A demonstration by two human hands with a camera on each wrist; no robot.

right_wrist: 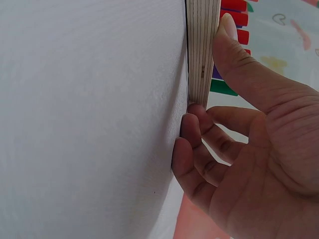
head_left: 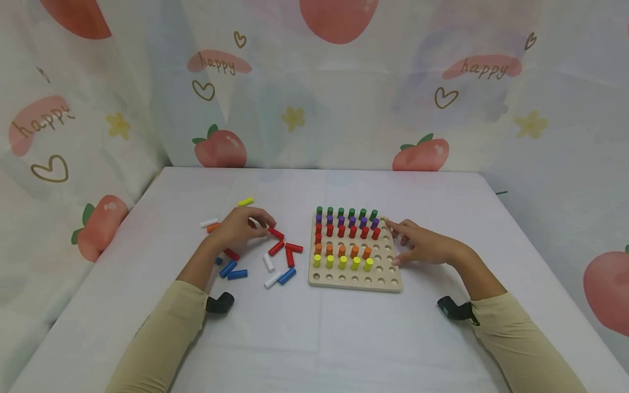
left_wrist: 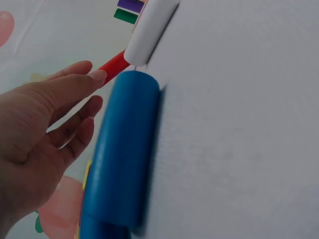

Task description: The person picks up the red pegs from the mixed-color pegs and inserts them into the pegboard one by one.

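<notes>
The left hand (head_left: 241,226) pinches a little red peg (head_left: 276,233) with its thumb and fingers, on the left part of the white table (head_left: 319,338). Blue pegs (head_left: 237,274) and white pegs (head_left: 268,263) lie about near it, and a yellow peg (head_left: 245,201) lies on its far side. To the right, the wooden board (head_left: 344,283) lies flat, with green pegs (head_left: 352,212) standing in its far row. The right hand (head_left: 429,245) is loosely spread, its thumb and pointing finger touching the board's right edge
</notes>
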